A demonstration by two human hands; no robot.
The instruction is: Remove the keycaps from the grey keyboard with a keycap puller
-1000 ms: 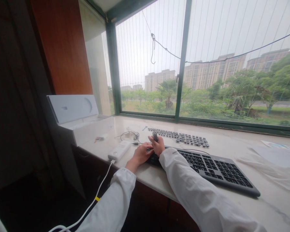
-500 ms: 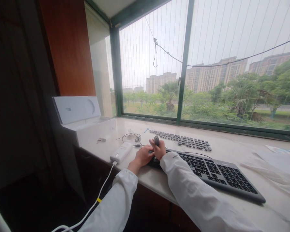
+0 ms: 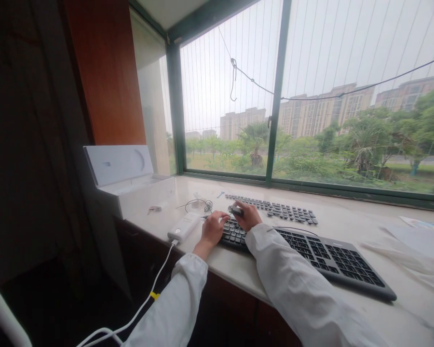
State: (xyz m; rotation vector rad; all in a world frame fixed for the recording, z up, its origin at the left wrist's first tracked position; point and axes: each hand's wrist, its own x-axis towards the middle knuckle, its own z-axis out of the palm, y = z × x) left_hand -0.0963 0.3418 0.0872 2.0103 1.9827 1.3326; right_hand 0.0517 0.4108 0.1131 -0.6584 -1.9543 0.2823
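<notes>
My right hand [image 3: 249, 217] grips a small dark object [image 3: 236, 210] above the left part of the black keyboard [image 3: 235, 235]; its exact kind is too small to tell. Close by on the left, my left hand [image 3: 214, 229] has its fingers pinched together at the keyboard's left end. Whatever they hold, if anything, is too small to make out. Both hands are raised near each other, with a gap between the fingertips. The keyboard's right part shows dark key sockets, and loose keycaps [image 3: 292, 213] lie in rows behind it.
A white box-shaped device [image 3: 184, 226] with a white cable [image 3: 161, 267] lies left of my hands. Behind it is a coiled black cable [image 3: 202, 206]. An open white box [image 3: 144, 195] stands at the far left, and clear plastic sheeting [image 3: 408, 258] lies at the right.
My hands have drawn apart, uncovering keys on the keyboard's left part. The dark object in my right hand has turned from upright to nearly level. The view has shifted slightly.
</notes>
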